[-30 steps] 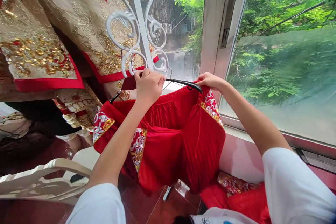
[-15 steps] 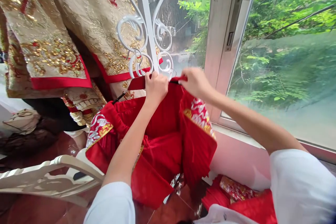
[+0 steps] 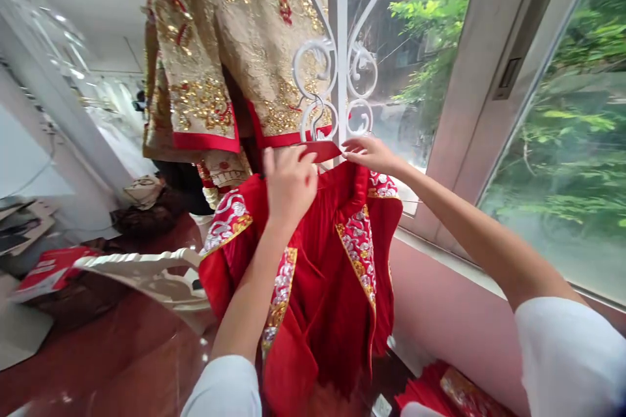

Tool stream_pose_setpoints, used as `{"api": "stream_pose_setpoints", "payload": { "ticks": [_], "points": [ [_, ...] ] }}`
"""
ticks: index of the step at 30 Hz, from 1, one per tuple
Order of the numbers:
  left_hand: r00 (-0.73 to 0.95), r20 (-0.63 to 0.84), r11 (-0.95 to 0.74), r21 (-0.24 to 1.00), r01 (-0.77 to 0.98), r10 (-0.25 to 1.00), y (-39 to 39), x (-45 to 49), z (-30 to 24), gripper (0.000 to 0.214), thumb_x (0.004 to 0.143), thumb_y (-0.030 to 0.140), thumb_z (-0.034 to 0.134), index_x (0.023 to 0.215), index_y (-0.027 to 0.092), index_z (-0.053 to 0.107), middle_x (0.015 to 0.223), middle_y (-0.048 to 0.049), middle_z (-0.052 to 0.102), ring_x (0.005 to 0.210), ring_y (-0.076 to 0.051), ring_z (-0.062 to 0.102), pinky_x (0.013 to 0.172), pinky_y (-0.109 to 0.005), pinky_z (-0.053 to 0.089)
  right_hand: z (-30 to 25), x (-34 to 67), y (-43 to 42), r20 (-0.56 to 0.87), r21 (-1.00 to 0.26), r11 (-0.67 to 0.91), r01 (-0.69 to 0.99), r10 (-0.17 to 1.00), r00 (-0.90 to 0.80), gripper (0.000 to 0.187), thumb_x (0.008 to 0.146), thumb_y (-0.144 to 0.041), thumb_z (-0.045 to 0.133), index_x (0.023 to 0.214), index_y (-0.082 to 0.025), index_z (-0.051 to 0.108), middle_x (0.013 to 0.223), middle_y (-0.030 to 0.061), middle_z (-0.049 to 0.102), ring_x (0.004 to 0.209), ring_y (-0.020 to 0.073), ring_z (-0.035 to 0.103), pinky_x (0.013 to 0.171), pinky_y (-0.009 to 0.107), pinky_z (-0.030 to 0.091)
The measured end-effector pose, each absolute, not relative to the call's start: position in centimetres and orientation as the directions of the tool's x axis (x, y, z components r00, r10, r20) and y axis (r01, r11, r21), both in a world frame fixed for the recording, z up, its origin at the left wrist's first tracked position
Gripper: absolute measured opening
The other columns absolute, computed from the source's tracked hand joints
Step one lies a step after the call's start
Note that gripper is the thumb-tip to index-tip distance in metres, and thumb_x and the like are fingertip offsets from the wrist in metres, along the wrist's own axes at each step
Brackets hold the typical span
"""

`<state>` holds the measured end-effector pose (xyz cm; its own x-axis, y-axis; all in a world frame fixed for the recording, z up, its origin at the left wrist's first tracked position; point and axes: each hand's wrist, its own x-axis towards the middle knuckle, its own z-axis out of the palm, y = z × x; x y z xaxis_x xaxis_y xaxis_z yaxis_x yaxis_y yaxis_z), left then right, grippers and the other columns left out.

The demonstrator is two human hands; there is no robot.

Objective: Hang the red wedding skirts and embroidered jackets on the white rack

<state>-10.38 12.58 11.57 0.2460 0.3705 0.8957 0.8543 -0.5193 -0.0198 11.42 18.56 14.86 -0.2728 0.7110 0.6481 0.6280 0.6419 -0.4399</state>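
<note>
A red garment (image 3: 323, 287) with silver and gold embroidered trim hangs from a hanger hooked on a white scrolled metal stand (image 3: 337, 71). My left hand (image 3: 288, 186) is closed on the top of the garment, at the hanger. My right hand (image 3: 369, 153) pinches the red cloth at the hanger's right side, just under the stand's lower scrolls. Both arms wear white sleeves.
A gold embroidered robe with red hems (image 3: 220, 65) hangs behind the stand. A white ornate chair (image 3: 147, 270) stands at lower left on the dark red floor. More red cloth (image 3: 454, 391) lies at lower right under the window sill (image 3: 440, 254). Papers lie at far left.
The garment has gone from spread wide between my hands to hanging straight down. My right hand moved in toward the stand, and the view swung left and up.
</note>
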Motion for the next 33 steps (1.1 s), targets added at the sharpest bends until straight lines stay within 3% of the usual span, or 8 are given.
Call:
{"api": "stream_pose_setpoints", "payload": {
  "ticks": [4, 7, 9, 15, 20, 25, 28, 33],
  "points": [
    [-0.144, 0.873, -0.3, 0.309, 0.903, 0.466, 8.4, -19.9, 9.5, 0.031, 0.087, 0.036, 0.047, 0.11, 0.023, 0.062, 0.12, -0.0107, 0.06, 0.117, -0.031, 0.049, 0.108, -0.054, 0.024, 14.8, 8.8, 19.8, 0.672, -0.397, 0.649, 0.65, 0.687, -0.276, 0.024, 0.07, -0.039, 0.067, 0.064, -0.018, 0.059, 0.057, 0.0, 0.055, 0.06, 0.0123, 0.051, 0.061, 0.027, 0.039],
    [-0.156, 0.63, -0.356, 0.606, 0.711, 0.761, 7.4, -24.4, 7.5, 0.041, 0.083, 0.045, 0.05, 0.115, 0.021, 0.06, 0.113, -0.0095, 0.065, 0.107, -0.029, 0.058, 0.096, -0.046, 0.043, 15.3, 7.0, 19.9, 0.683, -0.455, 0.64, 0.62, 0.697, -0.218, 0.034, 0.071, -0.043, 0.068, 0.054, -0.018, 0.052, 0.047, -0.002, 0.046, 0.054, 0.0112, 0.047, 0.055, 0.025, 0.036],
    [-0.091, 0.519, -0.382, 0.725, 0.573, 0.85, 7.5, -25.4, 6.8, 0.049, 0.081, 0.047, 0.052, 0.122, 0.019, 0.055, 0.117, -0.0096, 0.063, 0.106, -0.027, 0.06, 0.092, -0.041, 0.047, 15.7, 6.0, 20.1, 0.643, -0.58, 0.635, 0.51, 0.741, -0.191, 0.034, 0.073, -0.044, 0.066, 0.056, -0.018, 0.053, 0.047, -0.0018, 0.047, 0.049, 0.01, 0.046, 0.049, 0.024, 0.034],
    [0.054, 0.665, -0.471, 0.466, 0.749, 0.745, 9.5, -23.8, 10.2, 0.055, 0.078, 0.041, 0.057, 0.13, 0.022, 0.051, 0.13, -0.0076, 0.056, 0.114, -0.023, 0.055, 0.101, -0.037, 0.04, 16.5, 5.8, 20.5, 0.52, -0.764, 0.589, 0.264, 0.804, -0.289, 0.032, 0.059, -0.035, 0.081, 0.056, -0.018, 0.054, 0.041, -0.0052, 0.046, 0.037, 0.0045, 0.038, 0.037, 0.019, 0.024],
    [0.243, 0.547, -0.491, 0.37, 0.788, 0.801, 11.8, -23.2, 12.1, 0.041, 0.083, 0.04, 0.049, 0.114, 0.019, 0.066, 0.116, -0.0041, 0.066, 0.101, -0.025, 0.062, 0.092, -0.033, 0.044, 17.2, 6.4, 19.7, 0.432, -0.724, 0.588, 0.36, 0.794, -0.428, 0.023, 0.062, -0.027, 0.079, 0.059, -0.016, 0.059, 0.042, -0.0048, 0.049, 0.038, 0.004, 0.04, 0.037, 0.018, 0.026],
    [0.118, 0.669, -0.463, 0.365, 0.808, 0.734, 13.6, -23.1, 10.7, 0.038, 0.081, 0.041, 0.048, 0.094, 0.016, 0.074, 0.083, -0.0015, 0.073, 0.073, -0.022, 0.063, 0.066, -0.027, 0.046, 18.1, 6.4, 19.6, 0.359, -0.654, 0.556, 0.514, 0.825, -0.436, 0.026, 0.066, -0.03, 0.077, 0.06, -0.015, 0.057, 0.044, -0.0035, 0.047, 0.039, 0.0055, 0.041, 0.041, 0.02, 0.029],
    [0.064, 0.741, -0.468, 0.353, 0.81, 0.668, 14.4, -22.6, 10.6, 0.037, 0.08, 0.04, 0.051, 0.078, 0.012, 0.075, 0.059, -0.0003, 0.065, 0.056, -0.016, 0.054, 0.056, -0.025, 0.039, 18.3, 6.6, 19.6, 0.326, -0.564, 0.562, 0.605, 0.824, -0.463, 0.029, 0.072, -0.038, 0.072, 0.065, -0.015, 0.056, 0.045, -0.0032, 0.047, 0.042, 0.0064, 0.042, 0.044, 0.021, 0.032],
    [-0.021, 0.844, -0.557, 0.372, 0.743, 0.535, 15.2, -20.4, 13.9, 0.028, 0.078, 0.035, 0.055, 0.07, 0.014, 0.071, 0.054, 0.0018, 0.056, 0.052, -0.012, 0.046, 0.052, -0.024, 0.035, 18.5, 6.6, 19.5, 0.297, -0.47, 0.579, 0.667, 0.815, -0.498, 0.031, 0.079, -0.044, 0.062, 0.071, -0.016, 0.055, 0.049, -0.0027, 0.047, 0.044, 0.0078, 0.044, 0.048, 0.023, 0.033]
  ]
}}
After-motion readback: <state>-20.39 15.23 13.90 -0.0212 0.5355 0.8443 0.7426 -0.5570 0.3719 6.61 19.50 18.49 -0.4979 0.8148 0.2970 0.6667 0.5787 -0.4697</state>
